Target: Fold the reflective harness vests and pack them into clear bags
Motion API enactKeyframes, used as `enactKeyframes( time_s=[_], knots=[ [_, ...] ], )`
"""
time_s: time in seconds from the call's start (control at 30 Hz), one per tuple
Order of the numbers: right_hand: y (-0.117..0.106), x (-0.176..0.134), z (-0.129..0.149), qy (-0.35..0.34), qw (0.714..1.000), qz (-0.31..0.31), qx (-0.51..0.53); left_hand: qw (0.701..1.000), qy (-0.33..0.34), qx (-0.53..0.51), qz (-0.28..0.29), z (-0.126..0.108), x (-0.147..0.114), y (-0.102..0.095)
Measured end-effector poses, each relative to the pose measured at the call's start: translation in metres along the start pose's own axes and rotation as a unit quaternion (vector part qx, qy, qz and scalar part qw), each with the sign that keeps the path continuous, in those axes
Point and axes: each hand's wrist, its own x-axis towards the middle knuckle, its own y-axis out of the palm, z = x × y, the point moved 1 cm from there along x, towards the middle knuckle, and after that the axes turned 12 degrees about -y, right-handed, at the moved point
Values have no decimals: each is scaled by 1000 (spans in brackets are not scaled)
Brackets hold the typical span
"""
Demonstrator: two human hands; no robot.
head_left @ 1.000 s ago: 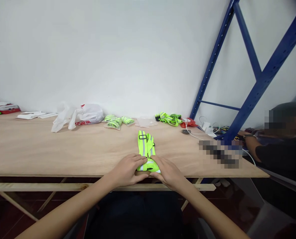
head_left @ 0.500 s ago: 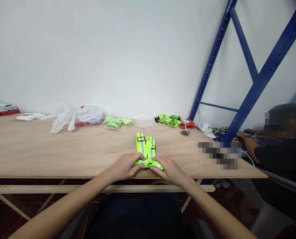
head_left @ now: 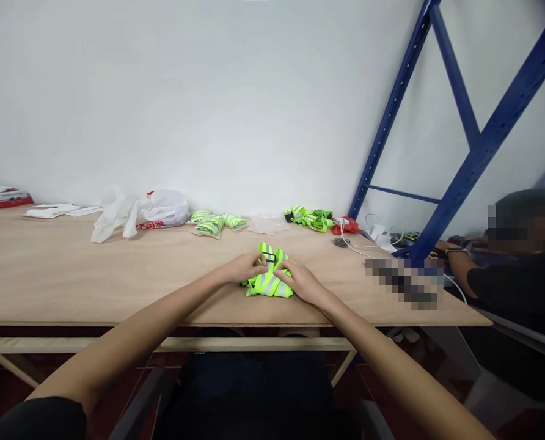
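A neon-yellow reflective strap harness [head_left: 269,286] with grey stripes lies folded into a bundle on the table, near its front edge. Two strap loops stick up from its far side, and a black slide buckle [head_left: 269,257] shows on the left one. My left hand [head_left: 246,268] has thumb and fingers closed on the left loop beside the buckle. On the right side, my right hand [head_left: 303,282] grips the harness between thumb and fingers. The fingers partly cover the upper part of the bundle.
Against the wall are a white plastic bag [head_left: 165,209], packed reflective straps [head_left: 211,225], a clear bag [head_left: 267,224], loose green straps [head_left: 316,220] and a red bag [head_left: 347,225]. A white cable [head_left: 359,252] runs right, near the blue rack [head_left: 456,183]. Another person's arm [head_left: 462,266] is beyond.
The rolled lower part of the harness has been folded up and now lies as a wider bundle. Both my hands have moved away from me, up to the loops.
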Motion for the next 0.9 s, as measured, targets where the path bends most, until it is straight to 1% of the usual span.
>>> enactKeyframes(
  time_s=[0.07, 0.13, 0.23, 0.33, 0.47, 0.53, 0.67, 0.8, 0.9],
  knots=[
    [-1, -1, 8, -23, 993, -17, -111, 999, 11, 12, -43, -2, -1, 1],
    [0, -2, 16, -61, 978, -3, -202, 995, 44, 53, -74, -6, -5, 1],
    [1, -8, 26, -111, 958, 23, -262, 984, 84, 125, -95, -15, -13, -2],
    [0, -20, 33, -131, 955, 18, -267, 974, 86, 195, -80, -28, -26, -4],
    [-3, -41, 46, -137, 958, 6, -254, 962, 85, 256, -36, -48, -54, -2],
    [-5, -52, 54, -140, 959, -1, -246, 949, 96, 298, -34, -56, -70, 3],
    [-5, -69, 65, -154, 963, -2, -223, 921, 123, 366, -51, -67, -96, 18],
    [-3, -80, 69, -166, 962, 9, -216, 921, 99, 374, -39, -69, -111, 25],
    [-3, -82, 68, -173, 962, 13, -210, 933, 91, 348, -25, -69, -117, 23]
  ],
)
